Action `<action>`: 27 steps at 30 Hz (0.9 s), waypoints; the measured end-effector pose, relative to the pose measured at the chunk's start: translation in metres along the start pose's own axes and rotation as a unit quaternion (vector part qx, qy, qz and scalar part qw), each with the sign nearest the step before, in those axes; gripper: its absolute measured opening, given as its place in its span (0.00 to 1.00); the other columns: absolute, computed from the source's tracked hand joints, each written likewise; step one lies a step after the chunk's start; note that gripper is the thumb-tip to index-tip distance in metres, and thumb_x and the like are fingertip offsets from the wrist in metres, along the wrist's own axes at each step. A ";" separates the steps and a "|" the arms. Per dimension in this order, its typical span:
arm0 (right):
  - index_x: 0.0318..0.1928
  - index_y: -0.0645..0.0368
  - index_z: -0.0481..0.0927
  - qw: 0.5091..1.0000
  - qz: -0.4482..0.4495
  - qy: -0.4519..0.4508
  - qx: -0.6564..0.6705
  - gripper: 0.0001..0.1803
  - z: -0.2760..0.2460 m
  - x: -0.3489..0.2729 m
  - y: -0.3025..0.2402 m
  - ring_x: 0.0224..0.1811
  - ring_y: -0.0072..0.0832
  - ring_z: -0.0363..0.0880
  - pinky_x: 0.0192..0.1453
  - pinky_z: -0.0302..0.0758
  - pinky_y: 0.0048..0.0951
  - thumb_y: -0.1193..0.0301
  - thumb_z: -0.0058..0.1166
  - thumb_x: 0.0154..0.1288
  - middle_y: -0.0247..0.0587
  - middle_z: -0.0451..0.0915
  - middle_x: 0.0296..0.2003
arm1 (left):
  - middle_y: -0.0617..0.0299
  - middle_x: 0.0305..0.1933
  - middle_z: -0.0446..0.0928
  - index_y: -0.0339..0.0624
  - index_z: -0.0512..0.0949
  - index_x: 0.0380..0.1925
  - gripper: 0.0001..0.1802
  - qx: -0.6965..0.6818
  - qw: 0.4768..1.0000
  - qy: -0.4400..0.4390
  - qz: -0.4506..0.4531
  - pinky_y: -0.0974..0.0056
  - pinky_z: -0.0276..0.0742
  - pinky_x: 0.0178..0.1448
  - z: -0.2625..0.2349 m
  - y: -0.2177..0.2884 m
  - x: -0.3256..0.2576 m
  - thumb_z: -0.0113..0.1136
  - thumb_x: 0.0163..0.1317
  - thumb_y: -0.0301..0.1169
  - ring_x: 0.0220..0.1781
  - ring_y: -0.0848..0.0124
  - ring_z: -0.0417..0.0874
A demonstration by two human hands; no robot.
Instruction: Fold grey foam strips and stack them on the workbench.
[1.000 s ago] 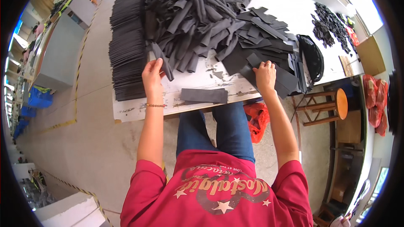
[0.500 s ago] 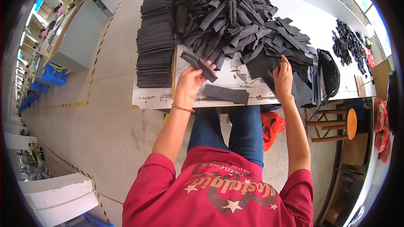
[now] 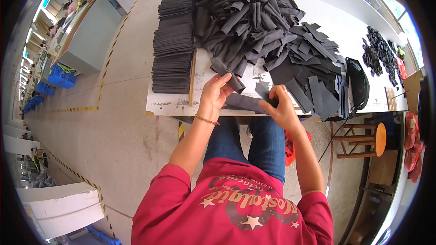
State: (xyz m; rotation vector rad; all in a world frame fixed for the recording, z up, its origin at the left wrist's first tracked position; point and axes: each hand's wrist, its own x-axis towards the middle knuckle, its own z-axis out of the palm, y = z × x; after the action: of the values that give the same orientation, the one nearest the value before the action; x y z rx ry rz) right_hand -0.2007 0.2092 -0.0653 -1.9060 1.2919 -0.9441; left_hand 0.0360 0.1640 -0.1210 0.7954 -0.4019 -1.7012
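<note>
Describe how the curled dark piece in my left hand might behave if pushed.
The curled dark piece is probably light: your left hand alone holds it up. It looks pliable, given its curled shape. Its rounded side might let it rock or roll.

The curled dark strip (image 3: 235, 83) in the left hand (image 3: 216, 94) looks like matt, smooth-faced fabric, as does the heap of curled strips (image 3: 245, 22). The small flat piece (image 3: 262, 90) in the right hand (image 3: 281, 108) has a dull sheen. The tall stack of dark pieces (image 3: 174, 41) shows a matt, finely ridged side. The white worktop (image 3: 205, 66) is smooth but scuffed and flaking near its front edge. Varnished wood gives the stool (image 3: 380, 139) a gloss; the red bags (image 3: 412, 129) are shiny, crinkled plastic. Soft matt cloth makes the T-shirt (image 3: 175, 208), denim the jeans (image 3: 268, 138). The floor (image 3: 129, 147) resembles dull concrete.
</note>
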 end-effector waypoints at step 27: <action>0.36 0.62 0.79 0.998 0.034 0.040 0.025 0.17 0.014 -0.028 -0.011 0.46 0.37 0.75 0.52 0.72 0.33 0.75 0.71 0.44 0.42 0.75 0.41 | 0.51 0.45 0.82 0.36 0.77 0.47 0.13 -0.071 0.997 -0.034 -0.001 0.57 0.85 0.55 0.004 -0.003 -0.007 0.62 0.62 0.23 0.46 0.60 0.85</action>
State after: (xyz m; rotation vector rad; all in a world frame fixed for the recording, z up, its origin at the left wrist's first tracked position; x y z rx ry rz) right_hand -0.1911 0.2403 -0.0692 -1.7915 1.3587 -1.0170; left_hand 0.0317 0.1707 -0.1183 0.6358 -0.3231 -1.7406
